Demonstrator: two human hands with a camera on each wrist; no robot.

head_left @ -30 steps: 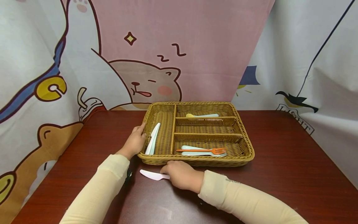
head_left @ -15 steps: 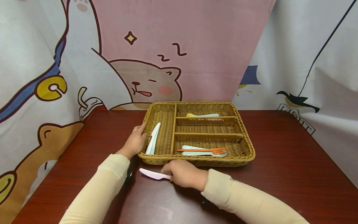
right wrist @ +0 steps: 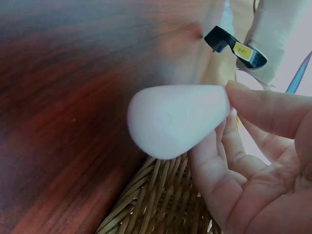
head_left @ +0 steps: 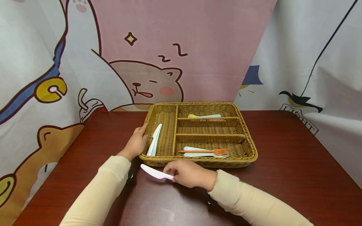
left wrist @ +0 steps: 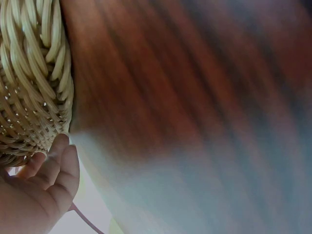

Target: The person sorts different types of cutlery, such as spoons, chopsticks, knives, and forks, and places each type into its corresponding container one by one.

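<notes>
In the head view my right hand (head_left: 189, 173) pinches a pale pink plastic knife (head_left: 154, 172) by its handle, just in front of the basket. The blade points left, its tip raised. The right wrist view shows the rounded handle end (right wrist: 170, 122) between thumb and fingers. My left hand (head_left: 136, 143) rests against the left side of the wicker cutlery basket (head_left: 198, 161); its fingers (left wrist: 66, 170) lie fairly straight along the woven wall. Inside the left compartment lie a white knife (head_left: 155, 138) and a light-blue knife (head_left: 155, 147), partly overlapping.
The front right compartment holds an orange fork (head_left: 209, 152) over light-blue cutlery (head_left: 198, 155). A light-blue handled utensil (head_left: 210, 116) and a yellow spoon (head_left: 192, 116) lie in the back compartment. Dividers separate the compartments. A printed curtain (head_left: 215, 56) hangs behind the dark red table (head_left: 282, 182).
My right hand has lifted the pink knife slightly off the table and shifted a little right, the blade tilting tip-up. The left hand and basket have stayed put.
</notes>
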